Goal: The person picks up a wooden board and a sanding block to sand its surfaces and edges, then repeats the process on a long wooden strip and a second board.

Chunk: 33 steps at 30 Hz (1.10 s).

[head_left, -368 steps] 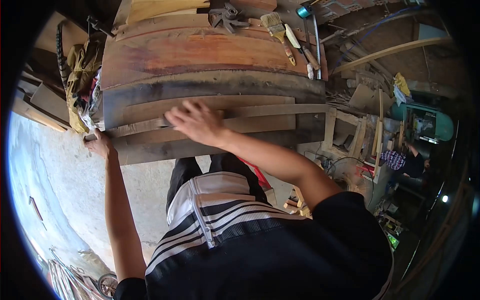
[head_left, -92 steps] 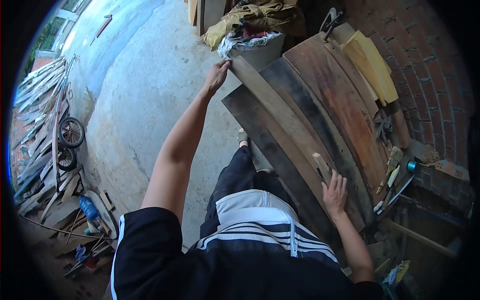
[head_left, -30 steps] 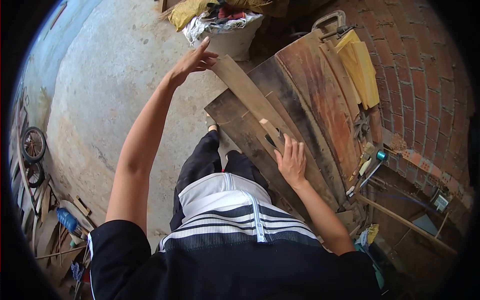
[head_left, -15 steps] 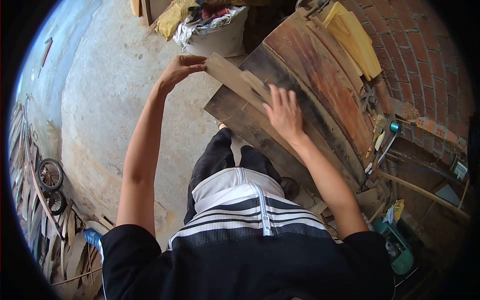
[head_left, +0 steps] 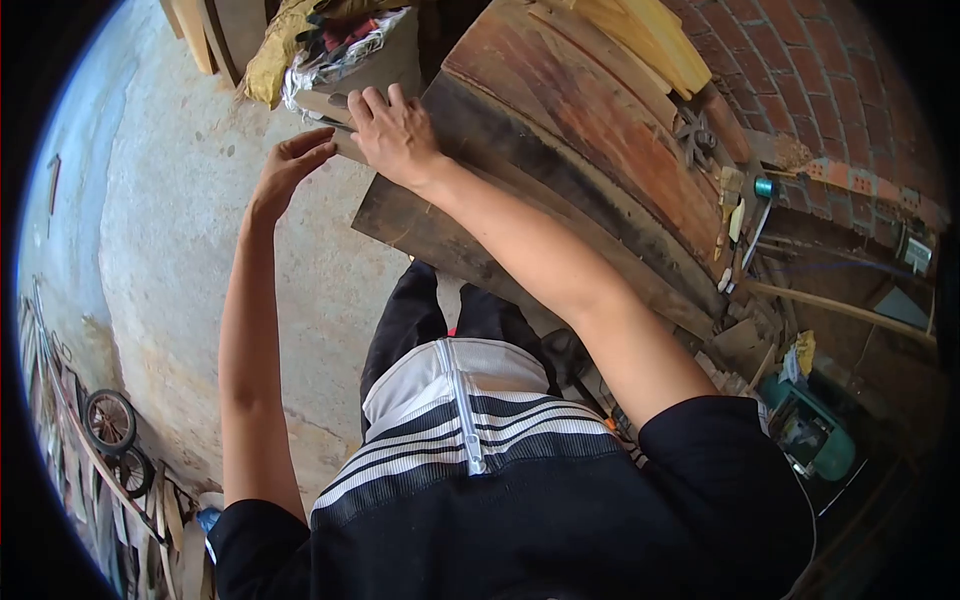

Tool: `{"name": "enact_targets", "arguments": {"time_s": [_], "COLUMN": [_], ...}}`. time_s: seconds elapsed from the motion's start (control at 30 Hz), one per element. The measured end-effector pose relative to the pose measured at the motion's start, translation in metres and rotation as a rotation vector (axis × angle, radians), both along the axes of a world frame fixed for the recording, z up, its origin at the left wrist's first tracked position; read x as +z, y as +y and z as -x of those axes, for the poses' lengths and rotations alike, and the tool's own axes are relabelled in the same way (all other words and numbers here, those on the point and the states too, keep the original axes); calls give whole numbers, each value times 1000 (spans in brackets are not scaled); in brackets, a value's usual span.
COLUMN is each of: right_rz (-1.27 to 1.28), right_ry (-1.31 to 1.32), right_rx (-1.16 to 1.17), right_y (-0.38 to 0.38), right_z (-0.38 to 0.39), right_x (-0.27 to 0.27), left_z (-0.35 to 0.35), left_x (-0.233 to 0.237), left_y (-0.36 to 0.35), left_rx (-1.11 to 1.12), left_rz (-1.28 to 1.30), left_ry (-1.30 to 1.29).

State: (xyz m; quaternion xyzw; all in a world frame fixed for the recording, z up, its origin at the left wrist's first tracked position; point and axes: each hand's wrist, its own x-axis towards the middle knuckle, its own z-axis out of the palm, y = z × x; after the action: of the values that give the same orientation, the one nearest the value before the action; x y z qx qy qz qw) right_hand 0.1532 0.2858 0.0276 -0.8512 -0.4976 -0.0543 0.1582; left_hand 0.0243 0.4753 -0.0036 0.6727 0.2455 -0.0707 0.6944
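My right hand (head_left: pixel 393 135) is wrapped over a small wooden tool (head_left: pixel 325 104) at the far end of a long narrow board. Beside that end, my left hand (head_left: pixel 299 165) has its fingertips pressed together near the board's edge; whether they grip it is hard to tell. The narrow board (head_left: pixel 560 212) runs diagonally down to the right, partly under my right forearm. It rests on dark, worn planks (head_left: pixel 440 225). A reddish-brown slab (head_left: pixel 590 110) lies behind it.
A white sack (head_left: pixel 385 75) with cloths on top stands beyond my hands. A brush (head_left: pixel 729 190) and a teal spool (head_left: pixel 765 187) lie near the brick wall (head_left: pixel 800 75). A green machine (head_left: pixel 830 445) is at lower right, wheels (head_left: pixel 110 420) at lower left.
My right hand has moved forward and left along the board with the wooden tool, close to my left hand. The whole view has shifted, with the bench and sack now further left.
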Motion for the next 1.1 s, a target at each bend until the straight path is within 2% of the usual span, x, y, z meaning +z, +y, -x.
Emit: {"name": "enact_targets", "arguments": {"time_s": [0.07, 0.13, 0.2, 0.23, 0.33, 0.37, 0.43, 0.5, 0.53, 0.6, 0.63, 0.67, 0.7, 0.73, 0.77, 0.8, 0.87, 0.9, 0.97, 1.03, 1.1], "right_rz": [-19, 95, 246, 292, 384, 403, 424, 201, 199, -356, -265, -272, -664, -1073, -1273, -1285, -1513, -1573, -1614, -1647, -1619], "right_ry": [63, 72, 130, 130, 106, 147, 159, 193, 181, 450, 299, 284, 444, 612, 605, 614, 789, 841, 898, 995, 1209], "right_rx": [38, -40, -192, -268, -489, -584, -732, -1038, -1064, -1612, -1794, -1819, -1914, -1952, -1956, -1957, -1848, -1824, -1749, -1605, -1439], "right_y": [-40, -116, -202, -247, -350, -375, -426, -474, -488, -523, -570, -592, -609, -634, -660, -677, -708, -735, -744, -744, -750], "right_z": [6, 21, 40, 47, 67, 71, 83, 97, 102, 111, 116, 118, 118, 119, 118, 116, 112, 110, 96, 89, 81], "right_x": [14, 27, 37, 39, 51, 55, 56, 45, 46, 50, 21, 29, 34, 31, 22, 25, 30, 17, 16, 15, 6], "left_z": [-3, -8, -10, -12, -22, -30, -37, -40, -39, -41, -42, -43, -44, -43, -42, -37, -29, -22, -17, -15, -17], "left_x": [2, 14, 30, 19, 16, 19, -16, -2, 4, 6, 0, -6, -3, 3, 8, 11, 8, -22, -47, -54, -48], "left_y": [2, 3, -10, -1, -4, -6, 4, -1, -4, -3, -1, 3, 4, 7, 8, 8, 5, 16, 21, 9, -6], "left_rx": [-22, -107, -275, -476, -480, -484, -437, -383, -353, -355, -366, -372, -411, -445, -474, -479, -197, -70, 37, 156, 248], "left_rz": [-30, -60, -359, -690, -814, -762, -348, -286, -261, -187, -176, -167, -188, -215, -149, -162, 161, 180, 144, 114, 62], "left_ry": [-20, 4, -27, -235, -350, -308, -228, -65, -69, -29, -52, -71, -75, -73, -69, -69, 95, 90, 119, 145, 157]}}
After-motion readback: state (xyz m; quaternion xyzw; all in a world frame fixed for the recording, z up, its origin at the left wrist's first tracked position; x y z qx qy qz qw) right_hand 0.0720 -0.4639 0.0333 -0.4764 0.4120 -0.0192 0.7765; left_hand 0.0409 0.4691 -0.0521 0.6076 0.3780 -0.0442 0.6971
